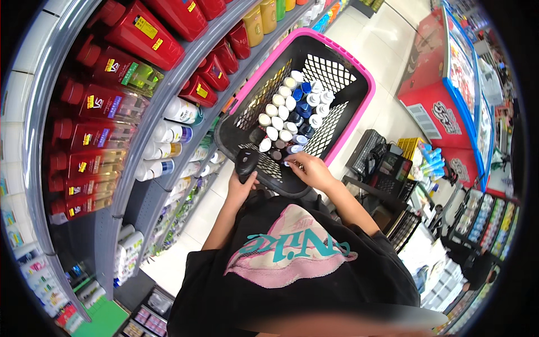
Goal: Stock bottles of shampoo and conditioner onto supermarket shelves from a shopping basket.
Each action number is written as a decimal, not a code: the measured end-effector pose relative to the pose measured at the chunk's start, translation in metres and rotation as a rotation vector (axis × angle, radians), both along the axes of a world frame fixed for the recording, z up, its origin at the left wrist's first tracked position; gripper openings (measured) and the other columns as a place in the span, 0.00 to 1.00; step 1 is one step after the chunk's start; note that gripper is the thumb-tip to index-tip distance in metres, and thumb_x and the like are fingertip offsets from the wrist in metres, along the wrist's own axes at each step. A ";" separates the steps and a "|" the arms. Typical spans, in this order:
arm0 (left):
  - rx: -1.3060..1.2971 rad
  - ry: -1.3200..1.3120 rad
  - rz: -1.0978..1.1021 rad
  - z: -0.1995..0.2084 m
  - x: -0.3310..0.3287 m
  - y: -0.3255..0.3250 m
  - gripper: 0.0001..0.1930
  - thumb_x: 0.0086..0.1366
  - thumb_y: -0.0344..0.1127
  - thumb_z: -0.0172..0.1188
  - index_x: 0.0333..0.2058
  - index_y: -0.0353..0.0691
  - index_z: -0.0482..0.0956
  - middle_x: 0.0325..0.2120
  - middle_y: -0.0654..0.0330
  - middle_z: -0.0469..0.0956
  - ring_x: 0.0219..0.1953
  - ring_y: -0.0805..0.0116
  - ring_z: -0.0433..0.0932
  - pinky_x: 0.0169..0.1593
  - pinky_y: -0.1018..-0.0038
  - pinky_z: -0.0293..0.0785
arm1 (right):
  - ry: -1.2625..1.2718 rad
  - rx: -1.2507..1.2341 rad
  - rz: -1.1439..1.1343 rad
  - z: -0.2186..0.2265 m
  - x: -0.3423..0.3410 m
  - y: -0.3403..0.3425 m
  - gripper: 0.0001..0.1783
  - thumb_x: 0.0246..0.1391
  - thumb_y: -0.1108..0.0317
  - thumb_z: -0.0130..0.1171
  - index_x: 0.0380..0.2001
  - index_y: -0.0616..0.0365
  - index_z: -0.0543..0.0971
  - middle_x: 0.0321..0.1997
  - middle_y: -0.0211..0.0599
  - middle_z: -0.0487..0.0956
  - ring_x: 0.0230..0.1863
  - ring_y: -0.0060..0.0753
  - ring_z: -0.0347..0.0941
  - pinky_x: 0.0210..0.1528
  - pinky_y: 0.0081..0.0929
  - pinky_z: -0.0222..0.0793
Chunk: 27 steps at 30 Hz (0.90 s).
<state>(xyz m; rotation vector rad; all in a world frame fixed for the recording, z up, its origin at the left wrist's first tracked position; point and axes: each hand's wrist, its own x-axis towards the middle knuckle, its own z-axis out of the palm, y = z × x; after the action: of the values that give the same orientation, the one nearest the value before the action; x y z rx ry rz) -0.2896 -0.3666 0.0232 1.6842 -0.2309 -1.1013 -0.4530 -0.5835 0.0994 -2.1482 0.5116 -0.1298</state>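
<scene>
My left hand is wrapped round the grip of a black handheld barcode scanner at the basket's near left corner. In front of me stands a black mesh shopping basket with a pink rim. Several upright bottles with oval white caps fill its left part, beside bottles with dark blue caps and white-topped bottles. My right hand reaches over the near side, its thumb and fingers closed on the top of a small white-capped bottle. The bottle's lower part is hidden.
Grey shelves on the left carry red bottles and white bottles. A red freezer with blue edging stands at the right. Nearer are black crates and a yellow basket. Pale floor tiles run between.
</scene>
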 end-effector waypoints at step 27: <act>0.201 -0.109 0.546 0.022 -0.044 -0.031 0.07 0.66 0.32 0.63 0.34 0.33 0.78 0.21 0.64 0.76 0.22 0.77 0.75 0.28 0.78 0.72 | 0.803 -0.368 -0.219 -0.216 0.148 -0.271 0.42 0.45 0.60 0.74 0.62 0.52 0.64 0.64 0.51 0.65 0.60 0.53 0.72 0.57 0.44 0.74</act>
<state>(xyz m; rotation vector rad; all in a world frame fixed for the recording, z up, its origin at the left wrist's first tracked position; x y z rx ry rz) -0.3341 -0.3981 0.0456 1.8370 0.2703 -0.6386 -0.3051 -0.8546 -0.1168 -2.4470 1.2611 0.5865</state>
